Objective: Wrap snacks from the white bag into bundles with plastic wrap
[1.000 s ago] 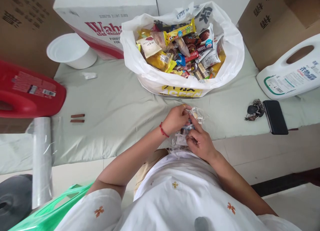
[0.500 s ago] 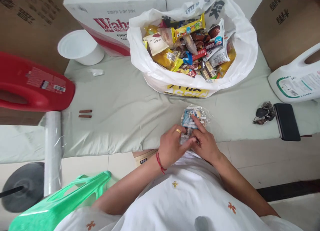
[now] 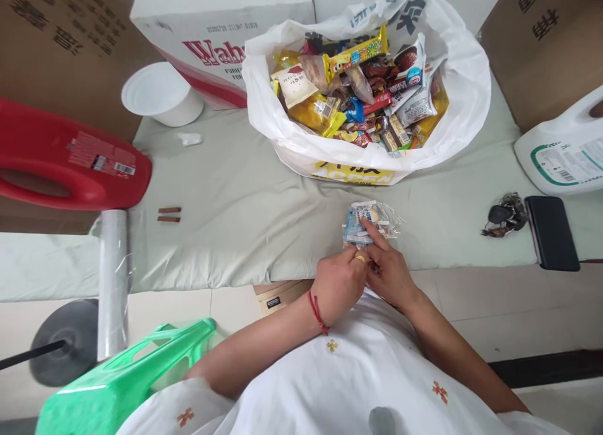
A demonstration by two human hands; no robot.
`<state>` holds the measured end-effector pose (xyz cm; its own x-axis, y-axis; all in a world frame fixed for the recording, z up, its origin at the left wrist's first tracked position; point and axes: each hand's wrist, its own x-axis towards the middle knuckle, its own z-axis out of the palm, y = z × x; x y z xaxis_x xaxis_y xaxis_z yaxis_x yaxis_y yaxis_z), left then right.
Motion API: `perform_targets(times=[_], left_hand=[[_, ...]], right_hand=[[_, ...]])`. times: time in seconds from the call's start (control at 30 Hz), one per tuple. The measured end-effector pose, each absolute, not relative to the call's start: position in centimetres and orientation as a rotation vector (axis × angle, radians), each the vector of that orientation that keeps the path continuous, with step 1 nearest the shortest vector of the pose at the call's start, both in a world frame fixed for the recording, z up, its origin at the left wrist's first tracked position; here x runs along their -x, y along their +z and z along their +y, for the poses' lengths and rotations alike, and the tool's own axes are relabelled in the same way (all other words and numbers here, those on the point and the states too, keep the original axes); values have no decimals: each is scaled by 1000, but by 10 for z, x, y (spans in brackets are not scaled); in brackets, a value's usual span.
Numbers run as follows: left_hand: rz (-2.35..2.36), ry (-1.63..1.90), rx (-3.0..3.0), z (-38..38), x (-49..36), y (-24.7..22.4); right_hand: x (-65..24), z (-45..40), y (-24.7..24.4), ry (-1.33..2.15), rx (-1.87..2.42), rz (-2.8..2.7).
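A small clear plastic bag (image 3: 389, 212) of wrapped snacks lies at the table's front edge, close to my body. A blue and white snack packet (image 3: 357, 226) shows through its film. My left hand (image 3: 340, 278), with a ring and a red string bracelet, is closed at the near end of the bag. Against it, my right hand (image 3: 390, 273) grips the same end, its index finger stretched over the packets. The fingertips and the bag's gathered part are mostly hidden between the hands.
Behind stands a large white bag (image 3: 301, 152) full of snacks. Two brown strips (image 3: 168, 219), a white tub (image 3: 162, 99) and a red jug (image 3: 94, 177) are on the left. Keys (image 3: 505, 216), a black phone (image 3: 553, 234) and a white jug (image 3: 560, 152) lie right. A green stool (image 3: 127, 372) stands below.
My left hand has moved right and turned knuckles-up, closing in against my right hand. My right hand keeps its grip on the bag. The whole view has shifted slightly.
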<state>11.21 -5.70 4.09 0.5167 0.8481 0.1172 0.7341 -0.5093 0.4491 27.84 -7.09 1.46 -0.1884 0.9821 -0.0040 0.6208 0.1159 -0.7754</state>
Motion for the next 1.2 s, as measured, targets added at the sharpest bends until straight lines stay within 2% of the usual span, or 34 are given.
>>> perform_targets(times=[0.2, 0.3, 0.43, 0.6, 0.7, 0.8, 0.97, 1.2], left_hand=[[1074, 834, -2138, -34, -115, 26], [956, 873, -1974, -26, -106, 19], [1108, 907, -2003, -25, -106, 12], [1065, 993, -2066, -24, -107, 14], [1266, 1042, -1983, -21, -105, 23], [1521, 948, -1924, -19, -108, 30], [1664, 656, -1921, -20, -113, 30], [1633, 676, -1657, -15, -103, 22]], right_hand=[[-287, -67, 10, 909, 1442, -1835], [-288, -66, 8, 932, 1404, -1817], [-291, -70, 20, 957, 1450, -1897], [-323, -71, 59, 1039, 1400, -1945], [-346, -53, 73, 837, 1476, -1882], [-351, -26, 71, 609, 1639, -2059], [-334, 2, 55, 612, 1711, -2472], [-339, -3, 48, 438, 1620, -2193]])
